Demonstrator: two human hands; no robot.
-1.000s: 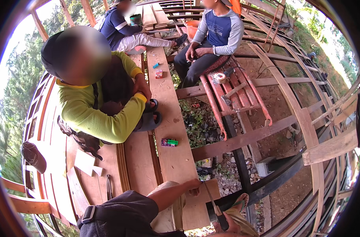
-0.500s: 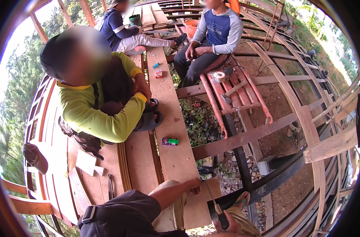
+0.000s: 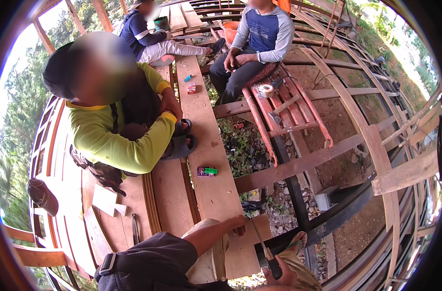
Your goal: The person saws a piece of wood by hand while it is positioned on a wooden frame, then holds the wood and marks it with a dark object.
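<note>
My right hand (image 3: 285, 272) grips a long thin tool (image 3: 261, 242) with a narrow metal shaft and a dark handle. Its exact kind is hard to tell. The shaft slants up and left over a short wooden board (image 3: 246, 254). Beside the tool's tip is my left hand (image 3: 238, 226), its fingers curled downward over the board's far part. Whatever those fingers may hold is hidden. Part of the right hand is cut off by the lower edge.
A person in yellow-green (image 3: 109, 131) sits close on the left; two others sit farther off. A small box with a green lighter (image 3: 210, 171) lies on the plank (image 3: 211, 194). A red bench (image 3: 286, 104) carries a hammer (image 3: 283, 109). Open gaps show between the beams.
The view has shifted slightly, moving the surroundings a little up and left. The tool's handle is a bit higher, and my right hand shows more. My left hand stays by the tip.
</note>
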